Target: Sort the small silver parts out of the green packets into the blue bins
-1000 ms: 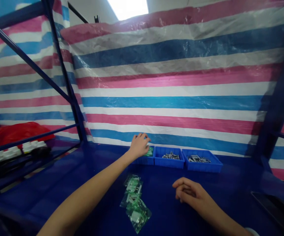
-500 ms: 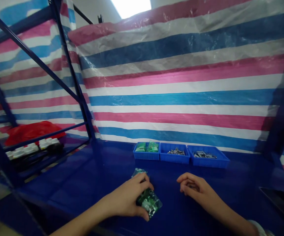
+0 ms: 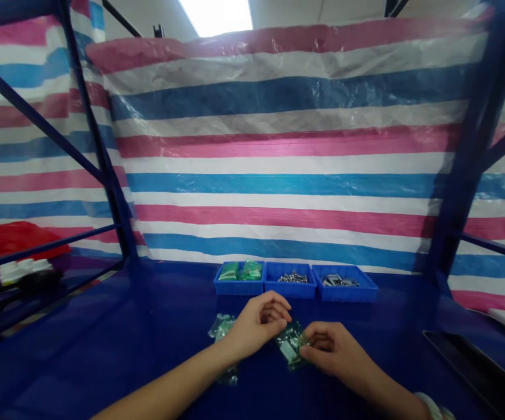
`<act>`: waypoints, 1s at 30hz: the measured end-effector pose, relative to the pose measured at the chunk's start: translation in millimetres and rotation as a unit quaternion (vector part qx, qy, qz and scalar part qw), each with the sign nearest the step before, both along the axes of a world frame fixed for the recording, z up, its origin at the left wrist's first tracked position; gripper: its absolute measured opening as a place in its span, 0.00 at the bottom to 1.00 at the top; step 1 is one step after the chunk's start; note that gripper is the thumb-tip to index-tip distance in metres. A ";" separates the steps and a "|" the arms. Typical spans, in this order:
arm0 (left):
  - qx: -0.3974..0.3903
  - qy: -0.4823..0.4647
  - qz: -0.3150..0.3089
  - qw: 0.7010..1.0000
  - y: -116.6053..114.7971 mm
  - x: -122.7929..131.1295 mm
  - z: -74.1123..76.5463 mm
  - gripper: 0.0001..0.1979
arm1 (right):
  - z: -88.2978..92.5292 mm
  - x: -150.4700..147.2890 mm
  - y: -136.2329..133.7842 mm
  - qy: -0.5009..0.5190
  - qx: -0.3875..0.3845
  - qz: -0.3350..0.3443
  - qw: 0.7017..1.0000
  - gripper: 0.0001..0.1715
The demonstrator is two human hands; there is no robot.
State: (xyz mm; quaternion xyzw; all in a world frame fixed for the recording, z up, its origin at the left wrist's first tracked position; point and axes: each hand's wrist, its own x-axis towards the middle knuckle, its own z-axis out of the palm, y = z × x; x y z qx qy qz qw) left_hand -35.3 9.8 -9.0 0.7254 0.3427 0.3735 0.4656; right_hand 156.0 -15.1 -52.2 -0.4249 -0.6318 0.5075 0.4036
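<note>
A clear plastic packet with green and pale contents [image 3: 289, 349] is between my two hands, above or on the blue tabletop. My right hand [image 3: 333, 353] pinches its right edge between thumb and curled fingers. At the packet's upper left corner is my left hand [image 3: 261, 321], fingers bent and closed towards the thumb; its exact grip is partly hidden. Beneath and beside my left forearm lies more clear, green-tinted packaging [image 3: 221, 324], its middle covered by the arm, so I cannot tell whether it is one packet or two.
Three blue trays stand in a row behind my hands: one with green packets [image 3: 239, 287], one with small metal parts [image 3: 290, 289], one with flat metal pieces [image 3: 349, 293]. A dark flat object [image 3: 475, 367] lies at right. Blue frame posts [image 3: 466, 175] and striped sheeting [image 3: 279, 216] surround the table [image 3: 169, 326].
My left hand has moved from the left packaging to the right. A packet is now between both hands, and my right hand has closed on its edge. The view has turned right.
</note>
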 end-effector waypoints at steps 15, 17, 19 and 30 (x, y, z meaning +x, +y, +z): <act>-0.224 -0.136 0.058 0.963 -17.6 3.8 -9.0 0.17 | 11.0 -0.4 -5.5 0.113 -0.113 0.027 0.987 0.19; -0.138 -0.114 0.042 0.983 -18.4 3.0 -5.1 0.18 | 13.1 0.9 -6.3 0.086 -0.075 0.020 0.993 0.16; 0.002 -0.077 0.047 0.996 -21.6 0.0 -1.0 0.12 | 17.2 1.8 -10.6 0.031 0.029 -0.005 0.999 0.11; 0.497 0.133 0.052 0.856 -52.0 -22.2 -6.2 0.10 | 24.5 14.0 -28.5 -0.158 0.533 -0.074 0.828 0.14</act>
